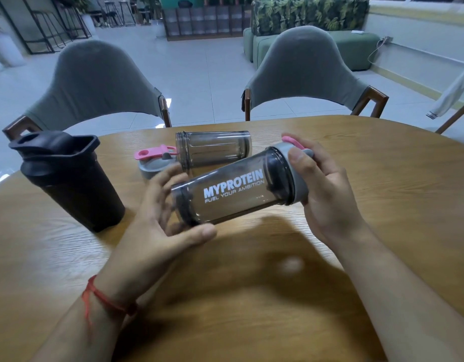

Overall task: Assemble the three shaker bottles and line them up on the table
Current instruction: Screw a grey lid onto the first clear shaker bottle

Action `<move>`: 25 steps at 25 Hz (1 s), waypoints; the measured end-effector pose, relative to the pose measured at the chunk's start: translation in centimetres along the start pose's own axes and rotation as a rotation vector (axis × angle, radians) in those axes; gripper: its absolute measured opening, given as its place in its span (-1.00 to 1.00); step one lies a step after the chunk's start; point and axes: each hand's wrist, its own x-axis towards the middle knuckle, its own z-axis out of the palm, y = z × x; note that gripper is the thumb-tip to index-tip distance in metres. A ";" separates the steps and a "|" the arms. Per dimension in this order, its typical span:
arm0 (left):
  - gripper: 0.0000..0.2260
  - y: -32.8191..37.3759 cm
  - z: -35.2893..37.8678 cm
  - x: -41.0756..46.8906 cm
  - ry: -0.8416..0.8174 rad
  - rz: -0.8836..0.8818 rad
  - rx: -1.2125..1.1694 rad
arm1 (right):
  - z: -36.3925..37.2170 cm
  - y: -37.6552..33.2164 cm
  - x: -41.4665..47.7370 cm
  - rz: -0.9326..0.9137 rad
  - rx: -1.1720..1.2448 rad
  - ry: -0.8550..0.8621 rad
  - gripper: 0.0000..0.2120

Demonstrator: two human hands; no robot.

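I hold a smoky clear shaker bottle (233,192) marked MYPROTEIN on its side above the table. My left hand (170,220) cups its base end. My right hand (322,189) wraps its grey lid with a pink flip cap (299,163) at the other end. Behind it a second clear bottle body (212,147) lies on its side on the wooden table (382,178), mouth to the left, with no lid. A loose grey lid with a pink cap (153,160) lies just left of that mouth. A black shaker bottle (71,178) stands upright at the left with its lid on.
Two grey upholstered chairs (95,82) (306,71) stand at the table's far edge. A white garment (453,95) hangs at the right. A red string bracelet (108,301) is on my left wrist.
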 end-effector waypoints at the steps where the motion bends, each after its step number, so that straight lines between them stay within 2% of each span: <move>1: -0.21 0.4 0.2 0.0 0.016 -0.112 -0.085 | 0.0 0.0 0.0 -0.008 -0.001 0.003 -0.57; 3: -0.23 0.6 0.3 0.3 0.051 -0.298 -0.107 | 0.0 0.0 0.0 -0.017 -0.009 -0.004 -0.61; 5: -0.34 0.7 0.5 0.2 0.063 -0.314 -0.013 | 0.1 0.0 -0.1 -0.017 -0.028 -0.020 -0.61; 8: -0.57 0.2 0.0 0.0 0.011 -0.184 -0.035 | 0.0 0.0 -0.1 -0.011 -0.033 -0.017 -0.57; 9: -0.58 0.5 -0.1 0.0 -0.013 -0.099 0.003 | 0.0 0.0 0.0 -0.004 -0.030 0.003 -0.54; 11: -0.37 0.4 -0.6 0.2 -0.059 0.097 0.171 | 0.0 0.1 0.0 0.003 -0.015 0.035 -0.47; 12: -0.29 0.1 -0.7 0.1 -0.066 0.112 0.175 | 0.0 0.2 0.1 -0.002 -0.013 0.040 -0.45; 13: -0.27 0.1 -0.8 0.1 -0.038 0.053 0.126 | 0.1 0.3 0.1 -0.012 -0.014 0.036 -0.47; 16: -0.36 -0.2 -0.4 0.6 0.019 -0.217 -0.071 | 0.1 0.5 0.0 -0.015 -0.006 0.011 -0.52; 19: -0.22 0.0 -0.1 0.8 0.036 -0.427 -0.093 | 0.1 0.4 0.0 -0.022 -0.001 0.008 -0.55; 21: -0.35 0.1 -0.1 0.7 -0.013 -0.366 -0.073 | 0.0 0.4 0.1 -0.024 0.000 0.018 -0.59; 23: -0.55 0.5 -0.2 0.3 -0.039 -0.197 -0.058 | -0.1 0.4 0.2 -0.019 -0.007 0.041 -0.58; 24: -0.53 0.7 -0.3 0.1 -0.042 -0.099 -0.016 | -0.1 0.4 0.3 -0.011 -0.007 0.046 -0.55; 25: -0.43 0.7 -0.4 -0.1 -0.042 -0.005 0.048 | -0.1 0.4 0.3 -0.002 -0.002 0.050 -0.51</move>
